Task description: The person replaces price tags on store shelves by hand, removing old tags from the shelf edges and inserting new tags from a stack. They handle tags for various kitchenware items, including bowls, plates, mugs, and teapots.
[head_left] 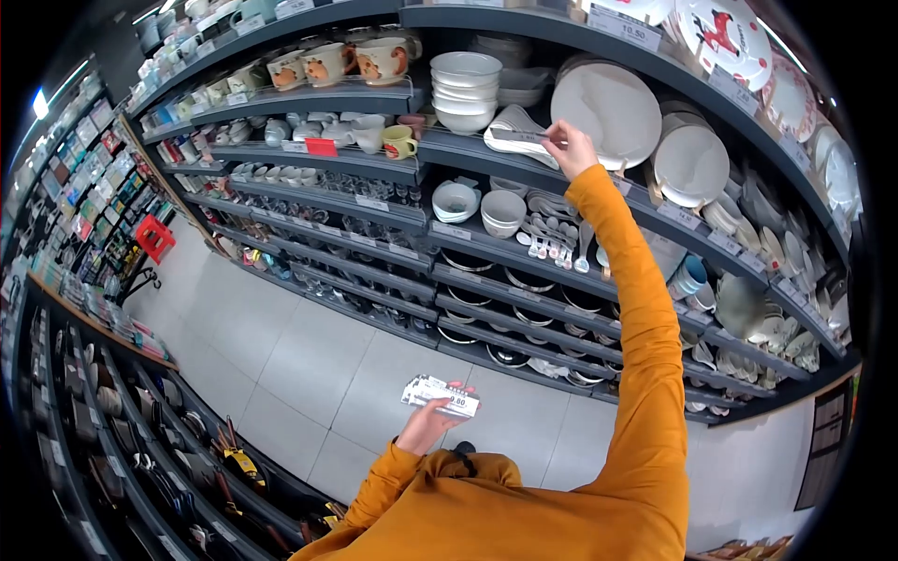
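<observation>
My right hand point(572, 148) is raised to the front edge of a grey shelf point(599, 182) and pinches a narrow price label strip point(517, 136) against the edge rail. The strip lies below a stack of white bowls point(465, 86) and left of a large white plate point(608, 110). My left hand point(428, 423) is low, near my chest, and holds a small stack of white price cards point(441, 396) with printed numbers. Both arms wear orange sleeves.
Grey shelving point(374, 210) runs along the aisle with mugs point(382, 58), cups, bowls, spoons and plates. A second shelf unit point(112, 411) with small goods stands at the lower left. A red basket stand point(153, 237) stands far down the tiled aisle floor point(309, 346).
</observation>
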The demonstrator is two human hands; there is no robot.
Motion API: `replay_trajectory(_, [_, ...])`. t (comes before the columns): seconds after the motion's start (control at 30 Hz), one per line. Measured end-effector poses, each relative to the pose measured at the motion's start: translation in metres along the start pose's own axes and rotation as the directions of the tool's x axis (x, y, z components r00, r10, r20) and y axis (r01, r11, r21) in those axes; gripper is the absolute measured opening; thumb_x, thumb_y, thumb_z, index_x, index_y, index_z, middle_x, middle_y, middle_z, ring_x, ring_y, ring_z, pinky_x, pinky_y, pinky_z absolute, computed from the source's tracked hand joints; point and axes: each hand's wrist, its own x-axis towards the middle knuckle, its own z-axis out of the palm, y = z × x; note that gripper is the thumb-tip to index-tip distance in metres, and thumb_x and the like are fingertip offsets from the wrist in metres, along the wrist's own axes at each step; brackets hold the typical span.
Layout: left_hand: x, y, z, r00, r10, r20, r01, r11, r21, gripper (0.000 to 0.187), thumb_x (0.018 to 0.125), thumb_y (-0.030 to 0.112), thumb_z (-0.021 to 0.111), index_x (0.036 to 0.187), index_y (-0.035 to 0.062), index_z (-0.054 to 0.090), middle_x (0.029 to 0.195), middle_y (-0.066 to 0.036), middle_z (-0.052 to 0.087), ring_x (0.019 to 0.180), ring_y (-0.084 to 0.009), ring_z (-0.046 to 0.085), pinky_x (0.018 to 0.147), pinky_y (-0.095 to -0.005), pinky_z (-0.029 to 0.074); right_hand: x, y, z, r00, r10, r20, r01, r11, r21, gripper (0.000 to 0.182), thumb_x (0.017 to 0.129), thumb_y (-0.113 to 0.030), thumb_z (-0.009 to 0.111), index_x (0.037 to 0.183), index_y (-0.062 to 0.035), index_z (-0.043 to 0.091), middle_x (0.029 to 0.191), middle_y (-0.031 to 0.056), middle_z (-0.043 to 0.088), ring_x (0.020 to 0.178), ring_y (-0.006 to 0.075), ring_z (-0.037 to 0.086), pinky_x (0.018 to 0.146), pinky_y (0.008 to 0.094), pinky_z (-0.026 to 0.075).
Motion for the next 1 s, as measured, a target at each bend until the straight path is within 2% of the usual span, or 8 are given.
replay_trajectory(0.1, [-0.008,-0.008,-0.012,1.0,-0.006,-0.007,0.006,0.999,-0.031,0.042,0.095,0.013,0.04,0.135,0.0008,0.036,0.136,-0.018,0.048,0.124,-0.0318,0.05,0.104,-0.0414,0.042,0.004,0.015,0.002,0.991,0.034,0.128,-0.044,0.996,0.072,0.013,0.081,-0.006,0.068,0.089,-0.0009,0.058,0.081,0.0114,0.067,0.078,0.0202,0.067,0.073,0.0305,0.052])
replay_trajectory(0.4, [-0.007,-0.01,-0.007,1.0,0.003,0.028,-0.003,1.0,0.013,0.045,0.094,0.016,0.041,0.137,0.0037,0.034,0.137,-0.016,0.047,0.126,-0.0277,0.048,0.105,-0.0404,0.04,0.005,0.022,0.001,0.983,0.071,0.168,-0.126,0.932,0.339,0.027,0.088,-0.005,0.06,0.114,-0.008,0.063,0.079,0.0076,0.065,0.076,0.0122,0.064,0.068,0.0256,0.051])
replay_trajectory(0.6, [-0.003,-0.016,0.001,0.999,-0.021,0.049,0.019,0.999,0.034,0.044,0.094,0.016,0.043,0.137,0.0053,0.038,0.138,-0.015,0.047,0.126,-0.0268,0.048,0.103,-0.0399,0.04,0.001,0.023,0.005,0.987,-0.056,0.149,0.061,0.998,-0.029,0.023,0.088,-0.013,0.061,0.11,-0.008,0.065,0.082,0.0086,0.069,0.071,0.0211,0.066,0.069,0.033,0.052])
replay_trajectory(0.7, [-0.007,-0.02,0.003,0.997,-0.034,0.071,0.032,0.999,0.035,0.044,0.095,0.018,0.043,0.137,0.0056,0.038,0.137,-0.014,0.048,0.126,-0.0264,0.048,0.103,-0.04,0.04,-0.006,0.016,0.005,0.979,0.001,0.204,0.038,0.982,-0.187,0.026,0.087,-0.016,0.062,0.111,-0.0081,0.064,0.093,0.0099,0.068,0.081,0.028,0.065,0.076,0.0361,0.051])
replay_trajectory(0.8, [-0.014,-0.021,0.004,0.996,-0.037,0.077,0.031,0.997,0.073,0.042,0.096,0.019,0.042,0.137,0.0057,0.04,0.137,-0.013,0.049,0.126,-0.0253,0.048,0.103,-0.0407,0.041,-0.033,-0.016,0.006,0.959,-0.281,-0.038,0.252,0.907,-0.338,0.026,0.086,-0.017,0.063,0.111,-0.0083,0.064,0.102,0.011,0.063,0.093,0.0301,0.061,0.082,0.0357,0.049])
replay_trajectory(0.83, [-0.015,-0.022,0.003,0.997,-0.025,0.07,0.018,0.995,0.094,0.042,0.097,0.019,0.043,0.137,0.0055,0.041,0.137,-0.013,0.049,0.125,-0.0249,0.049,0.102,-0.0407,0.041,-0.046,-0.035,0.006,0.967,-0.242,-0.082,0.211,0.938,-0.275,0.025,0.086,-0.017,0.063,0.109,-0.007,0.063,0.109,0.0126,0.059,0.102,0.0311,0.057,0.086,0.0354,0.047])
replay_trajectory(0.9, [-0.015,-0.023,0.001,0.998,0.0,0.061,-0.008,0.991,0.133,0.041,0.098,0.02,0.044,0.136,0.0052,0.042,0.136,-0.012,0.049,0.124,-0.0241,0.049,0.101,-0.0408,0.042,-0.09,-0.061,0.02,0.984,-0.128,-0.126,0.127,0.992,-0.013,0.023,0.087,-0.015,0.062,0.106,-0.0018,0.062,0.099,0.0141,0.063,0.092,0.0285,0.062,0.08,0.036,0.049])
replay_trajectory(1.0, [-0.019,-0.019,0.004,0.998,0.032,-0.052,-0.023,0.986,0.164,0.04,0.098,0.02,0.049,0.135,0.0047,0.045,0.134,-0.011,0.051,0.12,-0.0222,0.052,0.098,-0.0386,0.045,-0.2,-0.112,0.05,0.966,0.076,0.248,-0.154,0.937,0.314,0.021,0.09,-0.018,0.062,0.1,0.0001,0.065,0.095,0.0116,0.066,0.087,0.0199,0.063,0.079,0.0322,0.05])
